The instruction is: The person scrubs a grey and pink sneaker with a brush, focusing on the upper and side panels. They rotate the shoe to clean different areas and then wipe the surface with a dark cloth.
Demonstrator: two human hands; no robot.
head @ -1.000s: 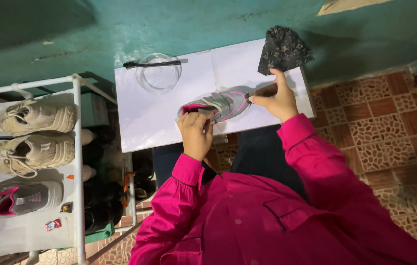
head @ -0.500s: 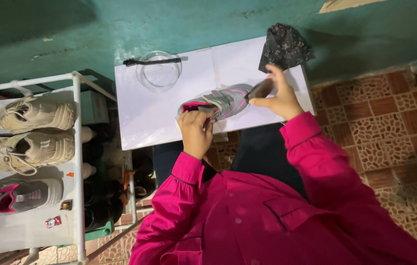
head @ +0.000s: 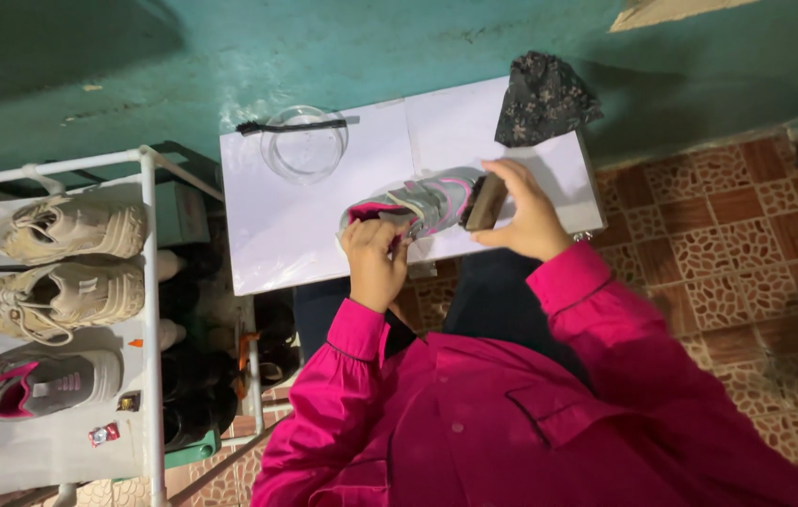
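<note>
White table, grey-pink shoe, brown brush

Seen from above, both arms reach forward in bright pink long sleeves with buttoned cuffs at the wrists. The left hand is curled into a loose grip, knuckles up, fingers folded round what it holds, near the front edge of the table. The right hand lies further forward and to the right, thumb and fingers pinched closed on what it holds. The right forearm angles in from the lower right; the left comes straight up.
</note>
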